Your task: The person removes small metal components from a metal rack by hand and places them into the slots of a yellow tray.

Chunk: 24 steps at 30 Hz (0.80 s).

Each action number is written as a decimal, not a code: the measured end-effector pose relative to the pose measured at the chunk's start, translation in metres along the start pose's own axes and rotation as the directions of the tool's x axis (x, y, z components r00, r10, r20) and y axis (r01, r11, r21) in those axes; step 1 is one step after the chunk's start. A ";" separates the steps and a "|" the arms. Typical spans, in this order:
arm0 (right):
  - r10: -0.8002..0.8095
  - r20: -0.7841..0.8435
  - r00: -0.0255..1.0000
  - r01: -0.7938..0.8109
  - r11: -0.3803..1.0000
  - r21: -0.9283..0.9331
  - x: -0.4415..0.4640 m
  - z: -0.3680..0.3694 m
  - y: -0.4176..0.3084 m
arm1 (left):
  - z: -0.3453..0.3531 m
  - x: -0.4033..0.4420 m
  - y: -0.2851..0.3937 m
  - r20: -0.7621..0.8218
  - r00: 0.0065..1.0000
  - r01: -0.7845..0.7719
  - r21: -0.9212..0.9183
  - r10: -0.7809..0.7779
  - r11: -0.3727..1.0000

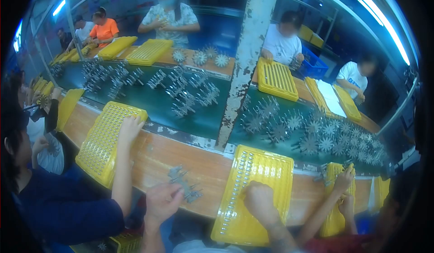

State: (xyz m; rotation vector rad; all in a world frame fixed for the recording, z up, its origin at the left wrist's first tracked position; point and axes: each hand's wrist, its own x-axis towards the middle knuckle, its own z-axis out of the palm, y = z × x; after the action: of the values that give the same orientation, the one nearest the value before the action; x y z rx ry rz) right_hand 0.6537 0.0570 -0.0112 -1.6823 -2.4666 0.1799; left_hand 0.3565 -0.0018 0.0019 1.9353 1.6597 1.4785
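Left hand (163,203): fingers bent, beside the spiky metal parts (183,177) on the wooden bench (199,149); cannot tell if it grasps one | Right hand (261,202): fingers curled, over the yellow tray (271,171); grip cannot be told | Tray: lies on the bench, small metal pieces (238,183) standing in rows at its left side

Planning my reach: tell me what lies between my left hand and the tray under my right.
Head view: metal parts, then bare wooden bench, between left hand and tray.
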 end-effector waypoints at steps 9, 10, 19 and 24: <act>-0.499 -0.330 0.801 0.585 0.768 0.259 0.018 -0.041 -0.085 | 0.011 -0.005 0.003 0.138 0.990 0.039 -0.042 -0.033 0.998; -0.554 -0.283 0.783 0.615 0.755 0.227 0.018 -0.038 -0.086 | 0.009 -0.005 0.005 0.139 0.989 0.064 -0.042 -0.058 0.997; -0.629 -0.365 0.686 0.707 0.695 0.133 0.023 -0.037 -0.083 | 0.006 -0.012 -0.002 0.173 0.967 0.211 -0.149 -0.185 0.966; -0.589 -0.292 0.753 0.644 0.751 0.144 0.021 -0.045 -0.083 | -0.005 -0.006 0.004 0.088 0.994 0.070 -0.106 -0.060 0.992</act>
State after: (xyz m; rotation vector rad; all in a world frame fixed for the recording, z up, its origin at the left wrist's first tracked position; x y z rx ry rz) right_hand 0.5785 0.0473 0.0497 -0.6692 -2.5423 0.1737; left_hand 0.3559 -0.0104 0.0033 1.8422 1.5568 1.4120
